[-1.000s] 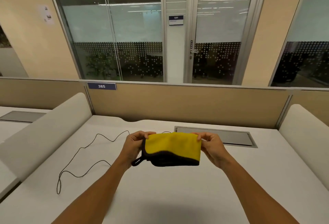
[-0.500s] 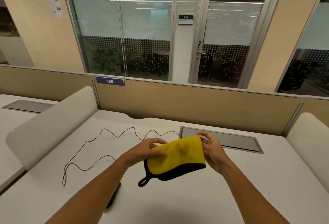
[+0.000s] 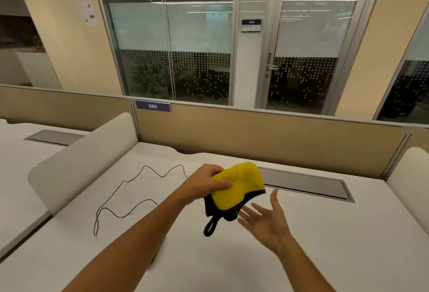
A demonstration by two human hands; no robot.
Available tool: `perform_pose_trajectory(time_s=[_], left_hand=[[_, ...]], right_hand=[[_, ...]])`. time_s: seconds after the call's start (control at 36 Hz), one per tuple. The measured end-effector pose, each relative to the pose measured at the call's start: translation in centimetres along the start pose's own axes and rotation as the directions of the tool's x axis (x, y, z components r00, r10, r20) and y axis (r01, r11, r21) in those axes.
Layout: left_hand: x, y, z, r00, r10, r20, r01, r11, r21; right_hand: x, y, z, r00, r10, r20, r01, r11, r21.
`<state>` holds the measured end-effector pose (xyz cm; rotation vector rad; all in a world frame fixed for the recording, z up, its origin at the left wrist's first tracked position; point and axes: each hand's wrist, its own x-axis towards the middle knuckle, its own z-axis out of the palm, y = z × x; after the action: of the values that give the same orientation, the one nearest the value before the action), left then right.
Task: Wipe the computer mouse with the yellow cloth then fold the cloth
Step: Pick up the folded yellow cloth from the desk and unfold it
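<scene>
My left hand (image 3: pixel 206 183) grips the yellow cloth (image 3: pixel 236 187) by its left side, a little above the white desk (image 3: pixel 313 233). The cloth is doubled over, with a black edge and a black loop hanging down. My right hand (image 3: pixel 267 219) is open, palm up, just below and right of the cloth, not touching it. The black computer mouse (image 3: pixel 154 257) is almost wholly hidden under my left forearm; only a dark sliver shows. Its black cable (image 3: pixel 120 198) winds across the desk to the left.
A grey cable hatch (image 3: pixel 306 184) is set into the desk behind the cloth. A beige partition (image 3: pixel 267 140) closes the back. Rounded white dividers stand at the left (image 3: pixel 81 164) and right (image 3: pixel 411 180) sides.
My right hand has let go of the cloth and dropped away, open. The cloth now hangs from my left hand alone. The camera view has shifted right and down.
</scene>
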<state>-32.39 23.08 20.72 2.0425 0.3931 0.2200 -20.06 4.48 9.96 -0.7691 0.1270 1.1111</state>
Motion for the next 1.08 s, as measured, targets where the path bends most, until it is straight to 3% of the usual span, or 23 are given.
perform_pose_trajectory(time_s=[0.17,0.28,0.42,0.72,0.83,0.94,1.08], left_hand=[[0.0,-0.5,1.1,1.0,-0.023,-0.012,0.023,1.0,-0.018],[-0.6,-1.4,1.8,0.999,-0.041,0.035,0.04,0.998,0.044],[-1.8,-2.6,1.5,0.999,-0.037,-0.002,0.037,0.999,0.024],[-4.3,-7.7,-0.3,0.996,-0.084,-0.038,0.079,0.989,-0.125],[-5.5,-10.2,-0.9,0.989,-0.122,-0.079,0.11,0.984,-0.14],[-6.9,-13.1,-1.0,0.981,-0.175,-0.088,0.155,0.968,-0.195],[-8.8,-16.1,-0.6,0.958,-0.256,-0.127,0.213,0.936,-0.279]], right_hand=[[-1.6,4.8,3.6,0.974,-0.006,0.226,-0.01,0.997,0.071],[-1.8,6.3,5.8,0.991,-0.07,0.111,0.048,0.982,0.184],[-1.6,6.6,6.4,0.994,-0.111,0.0,0.11,0.985,0.129],[-0.8,8.3,6.2,0.995,-0.097,0.028,0.094,0.991,0.098],[0.0,9.1,6.1,0.997,-0.071,0.002,0.071,0.997,-0.006],[0.7,9.6,6.4,0.991,-0.085,-0.107,0.065,0.982,-0.178],[2.0,10.8,6.5,0.971,-0.109,-0.211,0.048,0.961,-0.273]])
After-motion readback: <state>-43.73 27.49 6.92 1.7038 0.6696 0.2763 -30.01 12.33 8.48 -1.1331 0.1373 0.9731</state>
